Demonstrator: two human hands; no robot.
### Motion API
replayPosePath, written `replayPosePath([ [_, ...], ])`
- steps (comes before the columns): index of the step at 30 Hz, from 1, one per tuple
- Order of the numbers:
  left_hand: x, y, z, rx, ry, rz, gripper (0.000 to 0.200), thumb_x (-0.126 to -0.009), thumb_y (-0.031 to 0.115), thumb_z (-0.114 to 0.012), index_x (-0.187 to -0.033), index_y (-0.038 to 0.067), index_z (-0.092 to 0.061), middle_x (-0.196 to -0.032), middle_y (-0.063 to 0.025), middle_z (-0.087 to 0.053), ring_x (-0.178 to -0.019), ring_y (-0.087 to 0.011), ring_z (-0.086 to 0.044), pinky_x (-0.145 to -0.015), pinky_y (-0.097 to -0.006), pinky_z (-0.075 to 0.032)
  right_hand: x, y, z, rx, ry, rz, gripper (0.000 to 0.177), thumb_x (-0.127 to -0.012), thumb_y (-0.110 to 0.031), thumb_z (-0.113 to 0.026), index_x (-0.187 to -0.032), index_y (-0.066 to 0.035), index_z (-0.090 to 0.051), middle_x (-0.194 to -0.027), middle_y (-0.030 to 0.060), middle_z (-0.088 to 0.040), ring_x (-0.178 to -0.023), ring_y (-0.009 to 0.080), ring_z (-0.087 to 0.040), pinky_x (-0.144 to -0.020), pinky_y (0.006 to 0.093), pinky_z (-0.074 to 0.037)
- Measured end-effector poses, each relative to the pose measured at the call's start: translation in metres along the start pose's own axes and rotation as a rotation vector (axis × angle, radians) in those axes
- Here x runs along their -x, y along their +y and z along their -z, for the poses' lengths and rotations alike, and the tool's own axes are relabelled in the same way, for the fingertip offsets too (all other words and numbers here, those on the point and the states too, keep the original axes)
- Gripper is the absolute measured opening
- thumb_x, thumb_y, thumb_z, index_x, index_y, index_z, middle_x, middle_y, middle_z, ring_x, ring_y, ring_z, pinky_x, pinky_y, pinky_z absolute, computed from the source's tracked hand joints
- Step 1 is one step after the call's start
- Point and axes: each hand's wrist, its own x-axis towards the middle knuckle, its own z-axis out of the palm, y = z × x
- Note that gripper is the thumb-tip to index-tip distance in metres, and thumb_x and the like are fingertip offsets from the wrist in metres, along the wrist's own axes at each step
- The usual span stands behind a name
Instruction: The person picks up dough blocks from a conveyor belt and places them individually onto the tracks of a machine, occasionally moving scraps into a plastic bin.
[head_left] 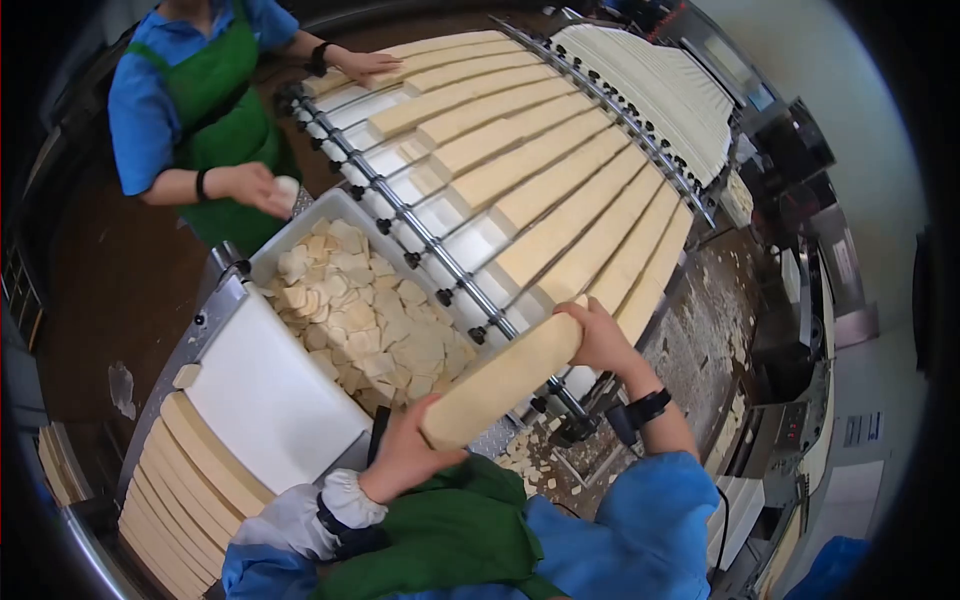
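Between my two hands is a long, pale stack of thin round wafers (505, 382), held slantwise over the near edge of the rack. My left hand (412, 445) cups the stack's lower left end, fingers wrapped round it. At the upper right end, my right hand (603, 340) grips the stack beside the rack's front rail. More long stacks (580, 220) lie side by side in the lanes of the rack, just beyond my right hand. Left of the held stack, a white bin (345, 200) contains many loose round wafers (350, 320).
A co-worker in a green apron (215, 120) stands at the far left, one hand on the rack, the other holding a pale round piece. A white board (265, 390) adjoins further stacks (190, 480) at lower left. Broken pieces litter the floor (700, 310) at right.
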Motion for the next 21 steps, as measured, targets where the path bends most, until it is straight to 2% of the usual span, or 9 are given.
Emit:
replayPosePath([
  [2,0.002,0.014,-0.036,0.138,-0.093,0.057,0.088,-0.061,0.028,-0.085,-0.136,0.002,-0.045,-0.116,-0.0215,-0.061,-0.108,-0.0329,-0.060,-0.093,-0.0391,-0.047,0.005,0.041,0.005,-0.021,-0.086,0.046,0.069,-0.054,-0.013,-0.081,-0.119,-0.020,-0.058,-0.112,0.0208,-0.058,-0.101,0.0412,-0.054,-0.091,0.0462,-0.046],
  [3,0.003,0.021,-0.048,0.282,-0.145,0.132,0.088,-0.066,0.023,-0.083,-0.139,-0.002,-0.041,-0.115,-0.0188,-0.061,-0.108,-0.0276,-0.060,-0.094,-0.0357,-0.047,0.006,0.058,0.004,-0.018,-0.123,0.055,0.070,-0.054,-0.013,-0.081,-0.119,-0.020,-0.058,-0.114,0.0192,-0.059,-0.103,0.0404,-0.053,-0.093,0.0461,-0.046],
  [5,0.001,0.032,-0.064,0.393,-0.185,0.231,0.086,-0.069,0.017,-0.081,-0.140,-0.002,-0.038,-0.119,-0.0169,-0.060,-0.109,-0.0240,-0.059,-0.093,-0.0332,-0.047,0.004,0.084,-0.006,0.007,-0.170,0.074,0.073,-0.052,-0.011,-0.081,-0.121,-0.019,-0.057,-0.111,0.0159,-0.061,-0.106,0.0382,-0.052,-0.093,0.0455,-0.046],
  [9,0.000,0.054,-0.076,0.513,-0.252,0.410,0.082,-0.077,-0.004,-0.071,-0.146,0.000,-0.028,-0.128,-0.0108,-0.052,-0.115,-0.0187,-0.053,-0.095,-0.0300,-0.047,-0.012,0.102,-0.023,-0.092,-0.260,0.148,0.071,-0.054,-0.008,-0.079,-0.121,-0.019,-0.056,-0.109,0.0172,-0.055,-0.106,0.0381,-0.052,-0.093,0.0425,-0.045],
  [12,-0.001,0.068,-0.082,0.554,-0.269,0.405,0.081,-0.080,-0.008,-0.066,-0.148,0.001,-0.023,-0.129,-0.0116,-0.050,-0.116,-0.0200,-0.054,-0.096,-0.0304,-0.046,-0.011,0.107,-0.027,-0.059,-0.324,0.027,0.065,-0.062,-0.009,-0.074,-0.124,-0.018,-0.056,-0.123,0.0235,-0.051,-0.106,0.0408,-0.051,-0.093,0.0420,-0.045],
  [15,-0.014,0.076,-0.090,0.597,-0.272,0.322,0.081,-0.082,-0.007,-0.064,-0.149,0.001,-0.020,-0.129,-0.0134,-0.050,-0.117,-0.0206,-0.054,-0.098,-0.0309,-0.045,0.011,0.089,-0.030,0.574,0.274,0.262,0.058,-0.069,-0.003,-0.064,-0.126,-0.012,-0.055,-0.119,0.0228,-0.051,-0.109,0.0393,-0.050,-0.096,0.0421,-0.042],
  [18,-0.027,0.081,-0.100,0.597,-0.178,0.377,0.081,-0.082,-0.005,-0.064,-0.149,0.000,-0.019,-0.128,-0.0145,-0.050,-0.115,-0.0209,-0.054,-0.097,-0.0311,-0.045,0.034,0.061,-0.035,0.408,0.396,0.166,0.051,-0.071,0.000,-0.058,-0.121,-0.004,-0.057,-0.114,0.0205,-0.052,-0.111,0.0369,-0.050,-0.096,0.0430,-0.041],
  [19,-0.029,0.077,-0.101,0.568,-0.179,0.383,0.083,-0.082,-0.003,-0.065,-0.150,0.000,-0.017,-0.125,-0.0153,-0.051,-0.112,-0.0208,-0.055,-0.095,-0.0312,-0.046,0.044,0.051,-0.038,0.241,0.403,0.093,0.040,-0.072,-0.004,-0.061,-0.111,0.001,-0.060,-0.106,0.0195,-0.054,-0.104,0.0368,-0.051,-0.090,0.0436,-0.043],
  [21,-0.029,0.073,-0.105,0.560,-0.143,0.375,0.080,-0.082,-0.002,-0.066,-0.149,0.000,-0.020,-0.121,-0.0149,-0.053,-0.108,-0.0197,-0.056,-0.093,-0.0304,-0.046,0.062,0.031,-0.042,0.098,0.397,0.001,0.033,-0.073,-0.007,-0.064,-0.105,0.000,-0.059,-0.102,0.0180,-0.055,-0.099,0.0359,-0.051,-0.085,0.0436,-0.044],
])
